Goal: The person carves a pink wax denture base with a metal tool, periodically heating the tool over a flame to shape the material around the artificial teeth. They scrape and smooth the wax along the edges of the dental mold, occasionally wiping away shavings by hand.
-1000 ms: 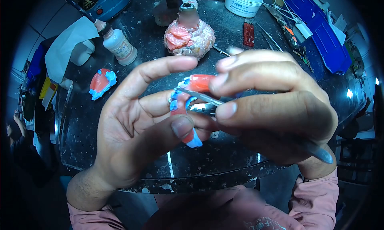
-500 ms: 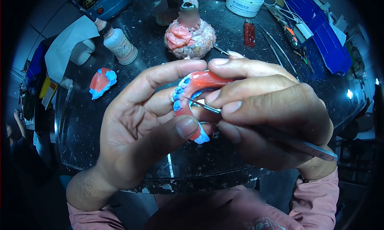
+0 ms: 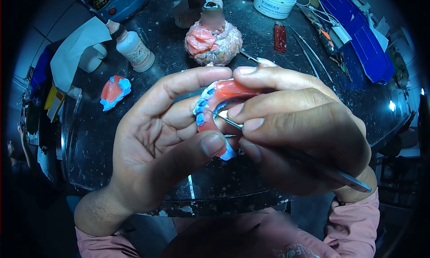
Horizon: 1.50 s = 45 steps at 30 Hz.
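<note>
Grasping a curved red-and-blue arch (image 3: 226, 88) with the left hand (image 3: 154, 132), with thumb pressed across the lower limb and fingers curled behind. Holding the arch above the dark tabletop (image 3: 233, 182), near the front edge in view. Pinching a slim metal tool (image 3: 349, 179) in the right hand (image 3: 309, 128), between thumb and fingers, with handle slanting down past the palm. Steadying the far limb of the arch with another right fingertip. Pointing the tool's thin tip at the red surface just beside the row of blue tooth-shaped parts — at or very close to contact, too fine to tell which.

On the tabletop, to the left: a second red-and-blue piece (image 3: 113, 91), near a labelled bottle (image 3: 135, 52). Beyond the hands: a round vessel (image 3: 210, 47) crusted with pink lumps. Farther right: a dark red block (image 3: 280, 38), slender metal instruments (image 3: 313, 54) and a blue tray (image 3: 358, 38) — with a white tub (image 3: 274, 4) at the back.
</note>
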Each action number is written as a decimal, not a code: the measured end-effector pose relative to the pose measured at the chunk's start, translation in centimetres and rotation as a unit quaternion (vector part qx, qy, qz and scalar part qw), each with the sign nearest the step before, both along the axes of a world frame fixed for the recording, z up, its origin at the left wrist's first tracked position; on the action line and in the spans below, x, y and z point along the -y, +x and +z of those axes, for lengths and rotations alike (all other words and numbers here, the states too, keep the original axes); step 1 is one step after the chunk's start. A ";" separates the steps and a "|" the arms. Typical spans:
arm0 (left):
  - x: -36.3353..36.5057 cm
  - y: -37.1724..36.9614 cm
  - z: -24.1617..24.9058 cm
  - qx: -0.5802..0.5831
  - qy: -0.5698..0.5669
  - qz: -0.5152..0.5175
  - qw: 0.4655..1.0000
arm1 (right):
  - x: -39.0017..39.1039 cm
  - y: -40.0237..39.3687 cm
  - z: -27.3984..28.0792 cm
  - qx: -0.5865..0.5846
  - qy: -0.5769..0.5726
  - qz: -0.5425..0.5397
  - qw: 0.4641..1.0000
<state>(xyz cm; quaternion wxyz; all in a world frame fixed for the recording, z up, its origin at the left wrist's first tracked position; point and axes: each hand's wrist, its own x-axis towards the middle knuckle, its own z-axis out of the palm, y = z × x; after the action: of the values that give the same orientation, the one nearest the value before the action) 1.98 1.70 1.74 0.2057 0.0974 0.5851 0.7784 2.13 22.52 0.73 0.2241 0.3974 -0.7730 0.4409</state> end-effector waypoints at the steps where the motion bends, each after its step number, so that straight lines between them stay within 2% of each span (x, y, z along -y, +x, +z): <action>1: 0.0 0.0 -0.1 -0.003 0.005 0.002 1.000 | -0.1 0.1 0.0 0.022 -0.002 0.001 1.000; 13: -0.1 0.0 0.0 0.000 0.012 0.003 1.000 | 0.2 -0.5 -0.9 -0.050 -0.009 0.002 0.999; 45: 0.1 -0.1 -0.1 0.001 -0.012 -0.006 1.000 | 0.9 -0.2 -0.7 -0.025 -0.035 -0.010 0.999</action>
<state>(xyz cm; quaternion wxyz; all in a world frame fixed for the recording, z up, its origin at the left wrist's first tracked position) 1.88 1.57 1.67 0.2123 0.0974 0.5937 0.7700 1.89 21.67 0.05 0.2620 0.3924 -0.7551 0.4551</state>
